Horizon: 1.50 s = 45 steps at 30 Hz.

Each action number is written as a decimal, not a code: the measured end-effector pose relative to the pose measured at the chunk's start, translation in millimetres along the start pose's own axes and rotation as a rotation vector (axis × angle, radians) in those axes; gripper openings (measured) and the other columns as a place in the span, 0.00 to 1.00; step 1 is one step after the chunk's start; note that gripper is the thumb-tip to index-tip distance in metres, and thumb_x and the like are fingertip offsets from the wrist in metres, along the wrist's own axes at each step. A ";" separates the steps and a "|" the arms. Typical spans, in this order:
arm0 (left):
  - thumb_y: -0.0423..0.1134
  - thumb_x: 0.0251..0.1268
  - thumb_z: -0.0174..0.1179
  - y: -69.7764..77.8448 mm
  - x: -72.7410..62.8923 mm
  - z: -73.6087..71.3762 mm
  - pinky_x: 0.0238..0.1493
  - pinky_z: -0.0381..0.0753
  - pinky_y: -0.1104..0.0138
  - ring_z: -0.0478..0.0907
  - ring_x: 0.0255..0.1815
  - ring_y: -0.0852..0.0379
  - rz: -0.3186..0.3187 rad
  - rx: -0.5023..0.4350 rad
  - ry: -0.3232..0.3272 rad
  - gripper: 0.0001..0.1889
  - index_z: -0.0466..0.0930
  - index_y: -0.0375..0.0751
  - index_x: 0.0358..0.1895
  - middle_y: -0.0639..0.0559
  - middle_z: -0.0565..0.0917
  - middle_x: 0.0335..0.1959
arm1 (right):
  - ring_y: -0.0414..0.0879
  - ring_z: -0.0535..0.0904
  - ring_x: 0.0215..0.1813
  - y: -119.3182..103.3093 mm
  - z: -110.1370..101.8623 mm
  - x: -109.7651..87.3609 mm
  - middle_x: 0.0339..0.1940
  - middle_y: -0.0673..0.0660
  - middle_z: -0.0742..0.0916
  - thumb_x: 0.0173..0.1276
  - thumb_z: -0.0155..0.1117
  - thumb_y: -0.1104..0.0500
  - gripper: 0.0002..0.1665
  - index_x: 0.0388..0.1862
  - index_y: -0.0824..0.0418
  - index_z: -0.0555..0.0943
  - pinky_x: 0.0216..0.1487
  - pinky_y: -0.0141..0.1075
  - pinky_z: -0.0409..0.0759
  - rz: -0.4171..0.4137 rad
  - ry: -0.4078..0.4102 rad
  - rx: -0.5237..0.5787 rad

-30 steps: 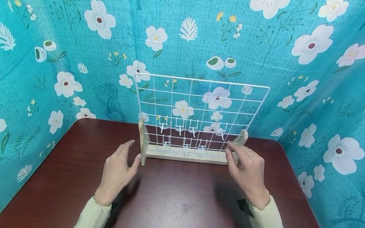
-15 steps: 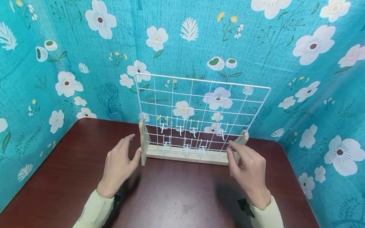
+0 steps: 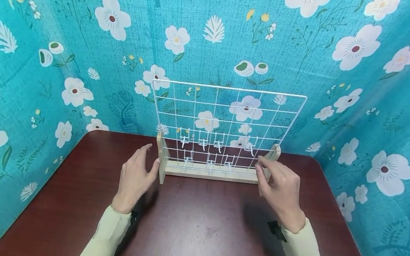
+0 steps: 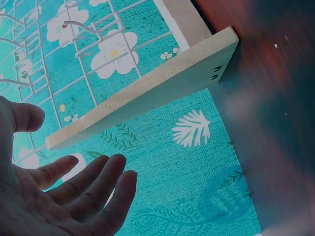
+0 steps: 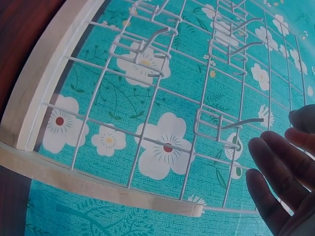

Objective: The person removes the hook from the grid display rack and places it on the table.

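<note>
A white wire grid panel [image 3: 215, 103] stands upright in a pale wooden base [image 3: 211, 177]. Several white hooks [image 3: 203, 143] hang along its middle, and 3 more hooks [image 3: 210, 164] sit lower down. My left hand [image 3: 135, 179] hovers just outside the base's left side post [image 3: 161, 158], thumb and fingers spread apart. In the left wrist view its fingers [image 4: 93, 184] are loosely bent with nothing in them. Near the right side post [image 3: 273, 153], my right hand [image 3: 281, 187] is relaxed in front of the grid. The right wrist view shows its fingers [image 5: 275, 167] holding nothing, close to one hook [image 5: 226, 123].
The rack stands toward the back of a dark reddish-brown table [image 3: 196, 225]. Behind it and on both sides hangs a turquoise floral curtain [image 3: 211, 55]. Dark straps [image 3: 276, 230] show at the wrists, beside light sleeves [image 3: 302, 250].
My left hand has moved slightly forward along the left post. My right hand stays nearly where it was beside the grid. The head view has tilted a little; rack and hooks are unchanged.
</note>
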State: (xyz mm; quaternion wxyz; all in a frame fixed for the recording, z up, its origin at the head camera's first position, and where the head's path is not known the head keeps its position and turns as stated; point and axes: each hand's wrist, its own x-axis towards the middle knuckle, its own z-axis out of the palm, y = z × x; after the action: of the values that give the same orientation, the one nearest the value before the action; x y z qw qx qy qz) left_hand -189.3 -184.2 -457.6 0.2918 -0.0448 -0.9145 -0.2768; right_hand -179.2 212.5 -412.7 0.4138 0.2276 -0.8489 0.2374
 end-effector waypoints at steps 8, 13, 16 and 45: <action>0.46 0.71 0.63 -0.6 7.1 4.1 0.43 0.86 0.43 0.88 0.45 0.39 -0.024 -0.023 0.008 0.27 0.76 0.38 0.68 0.37 0.87 0.55 | 0.44 0.74 0.19 -0.2 2.0 1.0 0.38 0.61 0.94 0.64 0.74 0.62 0.16 0.51 0.64 0.89 0.26 0.39 0.75 0.029 -0.021 0.002; 0.47 0.72 0.63 0.3 12.4 6.1 0.46 0.85 0.42 0.87 0.50 0.37 -0.038 -0.031 0.021 0.27 0.76 0.38 0.68 0.37 0.87 0.57 | 0.42 0.74 0.19 1.6 1.7 1.0 0.37 0.61 0.94 0.65 0.74 0.61 0.16 0.51 0.65 0.89 0.26 0.37 0.75 0.025 -0.023 -0.009; 0.47 0.73 0.62 0.5 14.7 8.2 0.49 0.85 0.41 0.87 0.53 0.37 -0.038 -0.038 0.021 0.27 0.76 0.38 0.69 0.37 0.86 0.58 | 0.43 0.74 0.19 2.4 1.5 1.0 0.37 0.61 0.94 0.64 0.74 0.61 0.16 0.50 0.65 0.89 0.26 0.38 0.76 0.021 -0.020 -0.013; 0.44 0.76 0.59 0.2 24.7 24.1 0.55 0.83 0.41 0.87 0.58 0.39 -0.038 -0.120 0.036 0.24 0.76 0.40 0.69 0.39 0.87 0.59 | 0.46 0.80 0.22 3.3 3.1 7.0 0.39 0.62 0.94 0.64 0.74 0.62 0.16 0.50 0.66 0.89 0.30 0.45 0.82 0.026 0.004 0.001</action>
State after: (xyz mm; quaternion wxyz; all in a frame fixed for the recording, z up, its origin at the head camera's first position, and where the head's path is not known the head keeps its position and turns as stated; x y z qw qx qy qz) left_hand -221.9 -173.2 -460.0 0.2997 -0.0399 -0.8915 -0.3374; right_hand -186.8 211.9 -409.3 0.4123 0.2161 -0.8508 0.2437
